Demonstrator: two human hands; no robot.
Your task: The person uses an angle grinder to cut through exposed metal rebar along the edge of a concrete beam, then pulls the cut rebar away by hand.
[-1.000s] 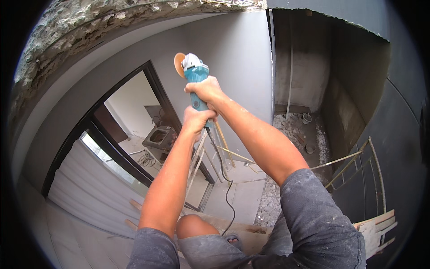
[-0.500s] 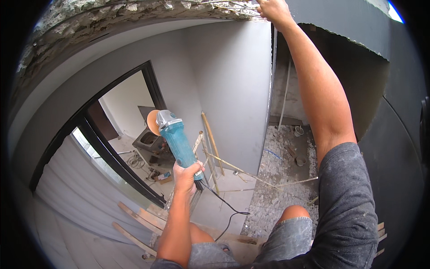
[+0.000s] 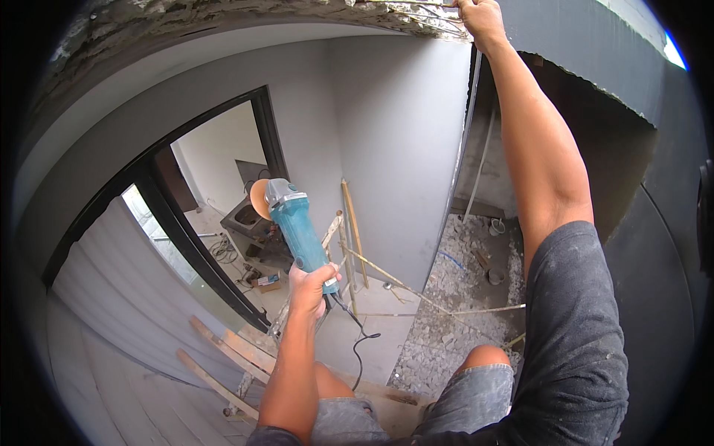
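My left hand (image 3: 311, 287) is closed round the rear of a teal angle grinder (image 3: 303, 236) with a grey metal head. Its orange-brown disc (image 3: 259, 198) points up and away from me, touching nothing. A black cord (image 3: 360, 349) hangs from the tool's back end. High at the top of the view, my right hand (image 3: 482, 21) grips the end of a thin steel reinforcing bar (image 3: 439, 6). That bar juts from the broken edge of a concrete slab (image 3: 245, 13). The fingertips of this hand are partly cut off by the frame's top.
Far below lies rubble (image 3: 439, 334) with a bucket (image 3: 496, 226). Bamboo poles (image 3: 401, 281) form scaffolding beneath me, and wooden planks (image 3: 230, 348) lie at lower left. A black-framed doorway (image 3: 269, 141) opens at left, beside a grey wall (image 3: 401, 134). A dark wall (image 3: 654, 275) stands at right.
The whole view has shifted a little, with slab, wall and right hand appearing further right. Both hands keep their holds, and the grinder stays at nearly the same angle.
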